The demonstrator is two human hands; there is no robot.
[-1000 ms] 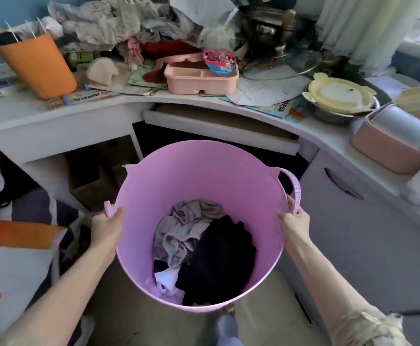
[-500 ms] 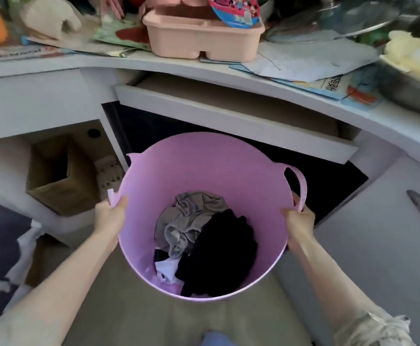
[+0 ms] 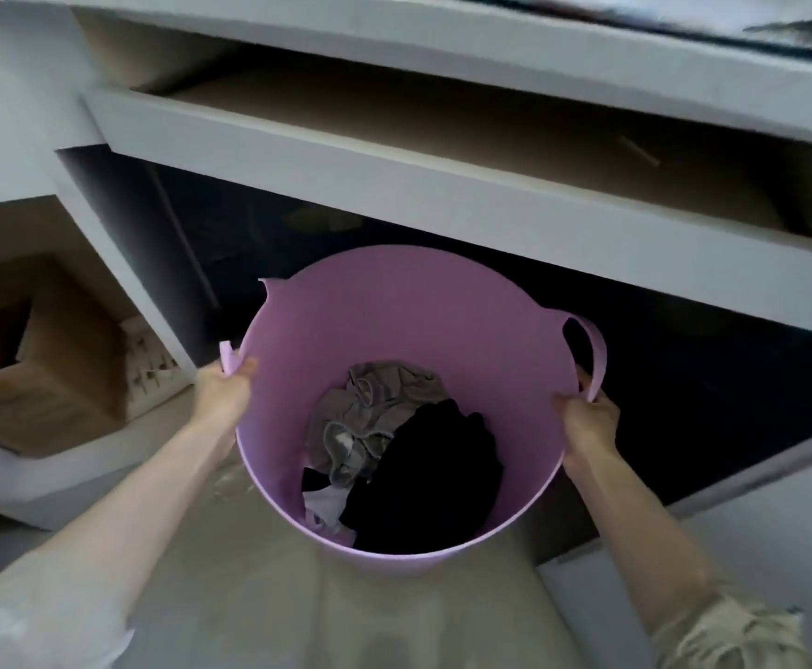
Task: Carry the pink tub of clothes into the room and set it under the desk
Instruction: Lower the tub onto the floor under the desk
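At the far left, a cardboard box sits in a side compartment of the desk. The left hand clasps the rim of the pink tub beside its left handle. The tub hangs in front of the dark opening below the desk's pulled-out drawer, above the pale floor. Inside lie a grey garment, a black garment and a scrap of white cloth. The right hand grasps the rim at the base of the right handle loop.
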